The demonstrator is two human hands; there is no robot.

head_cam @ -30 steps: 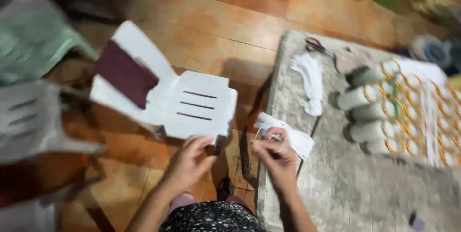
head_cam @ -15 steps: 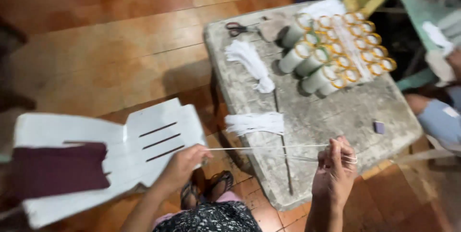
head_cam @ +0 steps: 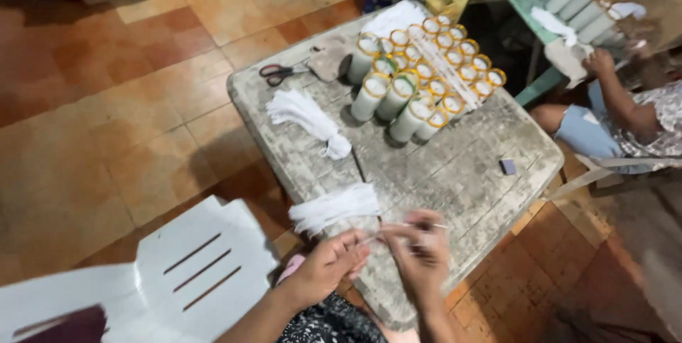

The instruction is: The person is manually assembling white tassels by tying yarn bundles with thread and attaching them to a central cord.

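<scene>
My left hand [head_cam: 328, 265] and my right hand [head_cam: 420, 252] are close together over the near edge of a worn grey table [head_cam: 462, 172]. Both pinch a thin white string [head_cam: 408, 227] that runs between the fingertips. Just beyond my left hand lies a bundle of white strings [head_cam: 334, 208]. A second white bundle [head_cam: 309, 119] lies farther back on the table.
Several white cylindrical candles with gold rims [head_cam: 419, 87] stand in rows at the table's far side. Scissors [head_cam: 277, 71] lie at its left corner, a small dark block [head_cam: 507, 166] near the right edge. A white plastic chair [head_cam: 177, 279] lies at lower left. Another person [head_cam: 625, 112] sits at right.
My hands were spread apart with the string stretched between them; now they have come together near the table edge. The view has swung right, showing the whole table and the seated person.
</scene>
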